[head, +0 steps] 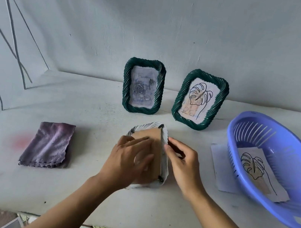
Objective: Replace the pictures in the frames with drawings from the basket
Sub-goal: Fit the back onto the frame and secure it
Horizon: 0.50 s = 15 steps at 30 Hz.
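A white woven frame (163, 171) lies face down in the middle of the table, its brown backing board (153, 135) facing up. My left hand (129, 158) presses flat on the backing board. My right hand (182, 162) pinches the frame's right edge by a dark clip. Two dark green frames stand at the back: the left one (143, 86) holds a greyish rose picture, the right one (199, 99) a leaf line drawing. A blue plastic basket (287, 210) at the right holds another leaf drawing (258, 170).
A folded purple cloth (48, 144) lies at the left of the table. A white sheet of paper (221, 167) pokes out from under the basket. The wall rises just behind the standing frames, and the table's front edge runs below my forearms.
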Each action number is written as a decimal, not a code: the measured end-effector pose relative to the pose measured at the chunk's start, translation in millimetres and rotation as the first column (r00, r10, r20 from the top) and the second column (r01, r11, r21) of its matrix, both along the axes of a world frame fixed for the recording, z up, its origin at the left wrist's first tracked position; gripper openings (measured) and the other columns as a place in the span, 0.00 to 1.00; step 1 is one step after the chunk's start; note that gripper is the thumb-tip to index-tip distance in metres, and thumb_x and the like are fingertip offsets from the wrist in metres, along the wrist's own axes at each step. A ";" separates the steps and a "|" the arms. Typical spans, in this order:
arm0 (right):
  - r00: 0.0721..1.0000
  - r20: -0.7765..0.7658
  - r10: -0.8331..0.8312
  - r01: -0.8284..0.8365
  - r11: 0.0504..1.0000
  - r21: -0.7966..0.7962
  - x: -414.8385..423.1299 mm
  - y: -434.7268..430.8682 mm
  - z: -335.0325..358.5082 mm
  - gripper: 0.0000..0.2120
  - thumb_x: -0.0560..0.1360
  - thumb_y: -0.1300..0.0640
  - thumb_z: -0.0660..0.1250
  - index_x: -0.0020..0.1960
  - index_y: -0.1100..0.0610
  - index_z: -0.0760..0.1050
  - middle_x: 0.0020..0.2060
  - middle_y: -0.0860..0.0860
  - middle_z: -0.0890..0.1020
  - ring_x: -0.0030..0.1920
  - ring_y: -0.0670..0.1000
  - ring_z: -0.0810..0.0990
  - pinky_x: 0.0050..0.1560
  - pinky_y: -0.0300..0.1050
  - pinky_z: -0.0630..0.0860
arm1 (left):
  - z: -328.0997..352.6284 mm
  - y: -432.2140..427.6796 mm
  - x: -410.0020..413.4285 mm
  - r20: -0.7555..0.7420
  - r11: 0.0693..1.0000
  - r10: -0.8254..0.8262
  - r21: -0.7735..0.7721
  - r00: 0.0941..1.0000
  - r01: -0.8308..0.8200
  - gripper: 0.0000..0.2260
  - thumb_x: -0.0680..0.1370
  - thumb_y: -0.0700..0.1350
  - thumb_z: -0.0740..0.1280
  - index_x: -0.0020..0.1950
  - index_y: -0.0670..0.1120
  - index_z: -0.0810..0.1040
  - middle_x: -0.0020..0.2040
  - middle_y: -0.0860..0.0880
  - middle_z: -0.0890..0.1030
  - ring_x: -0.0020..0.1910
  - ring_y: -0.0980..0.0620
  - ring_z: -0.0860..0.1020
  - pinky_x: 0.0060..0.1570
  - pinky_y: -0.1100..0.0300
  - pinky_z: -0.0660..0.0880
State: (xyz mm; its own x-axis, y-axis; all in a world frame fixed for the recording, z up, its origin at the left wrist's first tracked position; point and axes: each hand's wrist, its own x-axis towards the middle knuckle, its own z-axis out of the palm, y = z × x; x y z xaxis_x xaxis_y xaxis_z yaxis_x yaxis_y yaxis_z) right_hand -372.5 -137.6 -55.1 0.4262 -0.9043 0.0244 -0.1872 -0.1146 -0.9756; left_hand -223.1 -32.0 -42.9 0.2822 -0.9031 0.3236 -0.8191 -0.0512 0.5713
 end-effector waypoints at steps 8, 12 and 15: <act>0.964 0.146 0.222 -0.203 0.970 -0.133 19.0 8.1 31.4 0.15 0.80 0.61 0.66 0.65 0.51 0.80 0.60 0.43 0.81 0.66 0.46 0.76 0.63 0.41 0.74 | 39.5 -3.8 8.1 -0.473 0.990 0.018 0.131 0.881 0.051 0.25 0.76 0.66 0.62 0.73 0.69 0.64 0.63 0.57 0.80 0.55 0.61 0.82 0.55 0.65 0.77; 0.963 -0.006 0.268 -0.265 0.948 -0.177 32.5 5.0 25.1 0.14 0.79 0.52 0.67 0.64 0.46 0.79 0.62 0.39 0.78 0.69 0.39 0.69 0.67 0.31 0.65 | 39.2 -1.0 29.8 -0.507 0.996 0.071 0.083 0.859 -0.034 0.24 0.75 0.68 0.64 0.71 0.67 0.67 0.55 0.54 0.84 0.49 0.60 0.84 0.53 0.57 0.80; 0.957 -0.164 0.240 -0.270 0.942 -0.198 40.0 -4.3 6.8 0.15 0.80 0.47 0.65 0.66 0.45 0.77 0.62 0.38 0.77 0.67 0.38 0.69 0.66 0.32 0.64 | 33.6 9.2 41.6 -0.550 0.993 0.111 0.091 0.828 -0.072 0.25 0.74 0.63 0.62 0.72 0.65 0.67 0.53 0.51 0.85 0.48 0.53 0.85 0.53 0.45 0.81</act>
